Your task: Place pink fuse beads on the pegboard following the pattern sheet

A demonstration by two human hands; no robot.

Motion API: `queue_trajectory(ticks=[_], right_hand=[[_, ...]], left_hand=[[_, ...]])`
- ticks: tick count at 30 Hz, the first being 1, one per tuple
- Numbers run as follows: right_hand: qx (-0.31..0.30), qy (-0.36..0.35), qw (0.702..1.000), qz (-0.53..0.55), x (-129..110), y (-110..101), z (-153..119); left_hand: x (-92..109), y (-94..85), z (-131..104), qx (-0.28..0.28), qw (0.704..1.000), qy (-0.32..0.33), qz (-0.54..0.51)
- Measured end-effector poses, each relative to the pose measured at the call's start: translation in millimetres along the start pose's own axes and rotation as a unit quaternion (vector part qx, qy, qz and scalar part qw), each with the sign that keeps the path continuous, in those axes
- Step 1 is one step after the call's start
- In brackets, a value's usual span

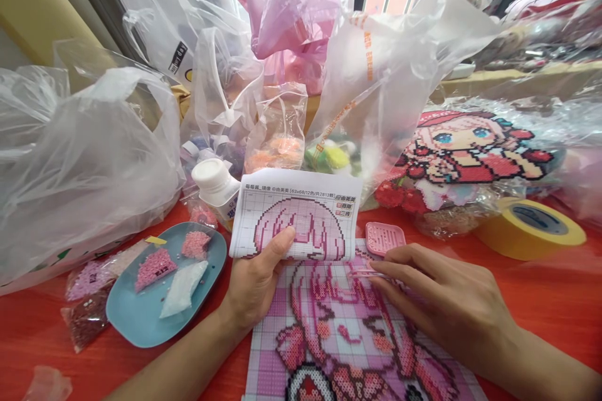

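Observation:
My left hand [254,282] grips a folded paper pattern [301,219], its thumb lying across the printed pink-haired figure. Between the thumb and fingers of my right hand [427,288] is a pair of pink tweezers [369,274], the tips over the upper part of the bead picture. That fuse bead picture [348,326] lies on a gridded pegboard [268,351] and shows a pink-haired face with closed eyes. The right hand covers some of its right side. A small pink ridged tray [385,238] with beads sits just beyond my right fingers.
At left, a blue plate [141,332] carries small bead bags. More bead bags [89,313] lie beside it. A white-capped bottle [214,182] stands behind. Plastic bags [282,125] crowd the back. A finished bead figure [470,144] and yellow tape roll [512,232] are at right.

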State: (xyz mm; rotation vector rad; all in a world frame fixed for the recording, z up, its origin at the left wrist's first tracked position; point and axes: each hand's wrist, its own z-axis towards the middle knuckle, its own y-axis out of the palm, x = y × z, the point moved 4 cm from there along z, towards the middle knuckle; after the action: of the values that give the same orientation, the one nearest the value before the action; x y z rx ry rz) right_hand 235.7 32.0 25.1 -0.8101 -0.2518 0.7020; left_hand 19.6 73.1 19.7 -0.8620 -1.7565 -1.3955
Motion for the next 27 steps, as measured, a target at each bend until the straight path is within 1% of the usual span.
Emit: queue_trajectory(ticks=[2, 4, 9, 11, 14, 18, 23, 27], right_hand=[[0.001, -0.002, 1.000, -0.002, -0.1, -0.5, 0.4], [0.012, 0.011, 1.000, -0.007, 2.1, -2.4, 0.7], [0.077, 0.068, 0.994, -0.026, 17.0, -10.4, 0.3], [0.090, 0.084, 0.992, -0.034, 23.6, -12.0, -0.1], [0.086, 0.113, 0.988, -0.063, 32.0, -12.7, -0.3], [0.056, 0.144, 0.982, -0.105, 38.1, -12.5, 0.8], [0.039, 0.137, 0.981, -0.129, 38.2, -12.6, 1.5], [0.035, 0.135, 0.981, -0.136, 38.1, -12.7, 1.9]], left_hand=[[-0.2, 0.4, 0.4, -0.001, 1.000, -0.002, -0.002], [-0.4, 0.7, 0.7, -0.001, 1.000, -0.004, -0.002], [0.6, 0.1, 0.5, 0.017, 1.000, -0.001, 0.011], [1.1, 0.6, 0.2, 0.028, 0.999, -0.008, 0.016], [1.8, 2.4, -0.5, 0.038, 0.999, -0.021, 0.010], [1.7, 2.9, -0.7, 0.038, 0.999, -0.024, -0.008], [0.1, 1.4, 0.4, 0.010, 1.000, -0.015, -0.009], [0.4, 0.9, -0.2, 0.005, 1.000, -0.008, -0.006]])
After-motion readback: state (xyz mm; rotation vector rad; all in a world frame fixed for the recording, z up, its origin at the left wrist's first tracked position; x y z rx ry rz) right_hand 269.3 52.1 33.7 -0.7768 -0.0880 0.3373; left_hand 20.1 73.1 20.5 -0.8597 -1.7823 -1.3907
